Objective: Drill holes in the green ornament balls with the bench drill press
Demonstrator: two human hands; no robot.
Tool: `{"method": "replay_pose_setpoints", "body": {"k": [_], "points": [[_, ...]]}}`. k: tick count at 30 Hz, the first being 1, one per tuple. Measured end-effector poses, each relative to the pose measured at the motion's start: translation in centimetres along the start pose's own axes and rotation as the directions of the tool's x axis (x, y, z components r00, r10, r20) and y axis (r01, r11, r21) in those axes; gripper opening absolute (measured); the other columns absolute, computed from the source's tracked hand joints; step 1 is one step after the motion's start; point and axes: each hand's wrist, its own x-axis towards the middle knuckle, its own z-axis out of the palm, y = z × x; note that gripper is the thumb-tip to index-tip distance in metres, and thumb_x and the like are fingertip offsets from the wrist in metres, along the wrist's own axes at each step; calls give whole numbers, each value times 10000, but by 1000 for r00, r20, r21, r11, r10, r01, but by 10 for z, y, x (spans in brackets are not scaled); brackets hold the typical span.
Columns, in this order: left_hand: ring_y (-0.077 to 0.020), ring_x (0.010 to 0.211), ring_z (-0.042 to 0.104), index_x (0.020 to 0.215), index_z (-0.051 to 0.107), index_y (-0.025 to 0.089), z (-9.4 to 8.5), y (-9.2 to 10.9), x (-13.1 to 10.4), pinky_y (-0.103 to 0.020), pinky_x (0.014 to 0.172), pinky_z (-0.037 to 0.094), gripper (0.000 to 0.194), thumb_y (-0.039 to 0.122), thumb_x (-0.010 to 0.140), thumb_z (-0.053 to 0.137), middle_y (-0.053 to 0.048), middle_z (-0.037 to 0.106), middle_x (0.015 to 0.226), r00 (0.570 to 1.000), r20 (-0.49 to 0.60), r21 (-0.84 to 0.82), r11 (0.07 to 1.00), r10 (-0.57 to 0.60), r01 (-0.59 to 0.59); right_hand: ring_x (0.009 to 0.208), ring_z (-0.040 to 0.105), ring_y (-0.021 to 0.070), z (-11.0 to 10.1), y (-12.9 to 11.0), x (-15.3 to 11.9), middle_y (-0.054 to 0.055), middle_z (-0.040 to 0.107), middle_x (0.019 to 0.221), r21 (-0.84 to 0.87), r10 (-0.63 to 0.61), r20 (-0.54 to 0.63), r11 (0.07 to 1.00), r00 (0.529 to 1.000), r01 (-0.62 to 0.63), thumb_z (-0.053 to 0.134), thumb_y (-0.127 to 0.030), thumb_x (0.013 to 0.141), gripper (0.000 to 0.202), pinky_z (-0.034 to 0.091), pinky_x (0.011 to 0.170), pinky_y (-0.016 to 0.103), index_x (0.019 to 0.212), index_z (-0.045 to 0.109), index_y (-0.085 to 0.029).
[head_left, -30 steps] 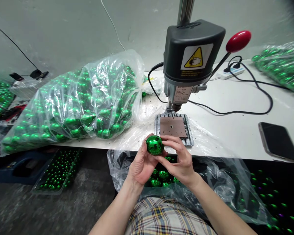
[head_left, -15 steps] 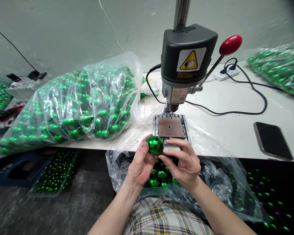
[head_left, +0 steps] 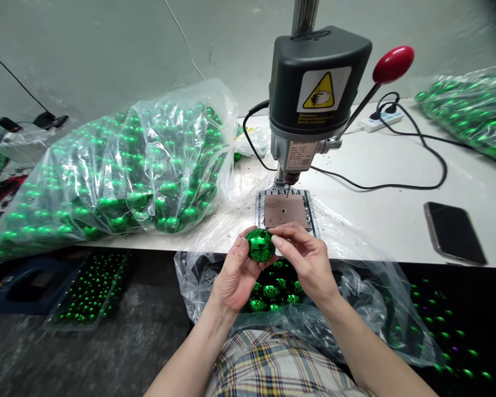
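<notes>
A shiny green ball (head_left: pixel 260 245) is held in front of the drill press, just over the table's front edge. My left hand (head_left: pixel 237 270) has its fingers wrapped round the ball's left side and underside. At the ball's right side, the thumb and fingers of my right hand (head_left: pixel 303 253) are closed against it. Behind both hands stands the drill press (head_left: pixel 320 88), its bit above a brown plate (head_left: pixel 284 211) with a small hole. Below my hands, an open plastic bag (head_left: pixel 314 328) holds several green balls (head_left: pixel 270 291).
A large bag of green balls (head_left: pixel 149 176) fills the table's left side. On the right lie a phone (head_left: pixel 454 232), a power strip (head_left: pixel 382 120), a black cable and another bag (head_left: pixel 471 113). A red-knobbed lever (head_left: pixel 393 64) sticks out from the press. A tub (head_left: pixel 89 289) sits low left.
My right hand's fingers have come together and moved left onto the ball. The ball stays in my left hand. The whole view has shifted slightly.
</notes>
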Motion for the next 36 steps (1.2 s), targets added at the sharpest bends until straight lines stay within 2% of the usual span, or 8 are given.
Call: {"method": "replay_pose_setpoints", "body": {"k": [4,9,15,21,25,29,36], "points": [[-155,919,655,1074,711,218,3,0,-1,-300,878,510,375,368,763,856,-9,719,1006,999,-11,29,999,34,-34,905,697,129,3,1,-1,10,646,993,33,11,7,999,1000,-12,828,-300,771,229,619,843,267,984,756,-260],[-160,952,659,1044,718,208,3,-2,0,-310,895,525,367,359,746,872,-14,727,1031,999,-6,-1,999,33,-33,899,691,129,3,1,0,19,643,967,38,13,4,999,1000,-13,814,-308,786,167,630,816,268,947,792,-268],[-179,973,671,1048,713,187,1,-4,1,-344,916,543,335,350,785,842,-34,735,1059,1000,17,-44,999,-5,5,905,671,125,-1,2,0,34,665,970,-37,21,-20,999,1000,-22,745,-333,864,122,586,760,228,962,814,-315],[-186,1010,671,1052,705,170,0,-5,2,-364,966,536,276,346,853,780,-47,739,1060,999,3,-82,996,-44,45,915,681,144,-1,0,-1,41,656,979,-19,16,-3,1000,1000,-16,759,-333,838,156,622,816,278,982,809,-299],[-166,963,671,1030,700,158,1,-5,2,-318,923,540,267,338,851,783,-39,737,1027,997,-7,-109,991,-75,74,964,691,160,0,1,-3,44,640,1057,-30,11,32,999,999,-10,783,-332,807,249,620,888,319,1051,780,-285],[-165,924,674,1041,701,154,1,-5,0,-296,856,553,296,350,840,791,-50,728,1033,997,20,-69,995,-68,69,1009,691,165,-1,2,-5,44,653,1119,-62,-4,66,998,998,8,785,-306,802,295,605,901,313,1093,741,-285],[-196,1047,663,1094,688,182,4,-1,-6,-334,942,533,322,304,818,801,-50,712,1089,999,37,33,999,-24,23,974,699,163,-3,-2,-5,50,691,1087,-39,-9,93,999,996,13,763,-291,808,244,609,870,302,1047,729,-253]]}}
